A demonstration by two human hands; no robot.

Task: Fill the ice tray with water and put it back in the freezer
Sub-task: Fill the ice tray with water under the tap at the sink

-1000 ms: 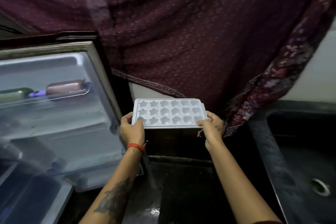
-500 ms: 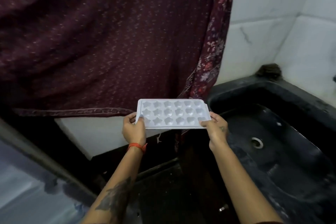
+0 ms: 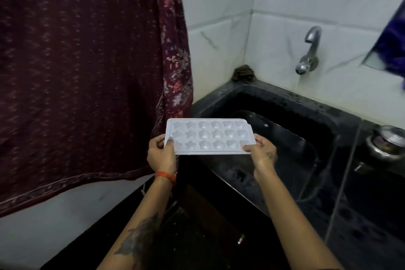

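The white plastic star-mould ice tray [image 3: 210, 136], pinched level at both ends by the left hand [image 3: 161, 155] and right hand [image 3: 262, 153], has swung from the fridge to the black sink [image 3: 285, 138]; the chrome tap [image 3: 308, 50] lies beyond the grip, so filling comes next.

Big maroon patterned cloth [image 3: 83, 68] hangs over the whole left half of the frame, with a floral border running down its right edge and along the bottom hem. White marble-look wall tiles [image 3: 219, 17] fill the upper middle and right. Some dark brownish clump [image 3: 244, 74] sits in the corner where the tiles meet the black counter, can't tell what it is. Far right, a steel vessel [image 3: 389, 142] stands on the black counter [image 3: 372, 182], only partly in frame. Blurry blue-purple fabric [image 3: 390, 48] pokes in at the upper right edge. Lower left is a plain pale wall [image 3: 43, 226] under the cloth's hem.
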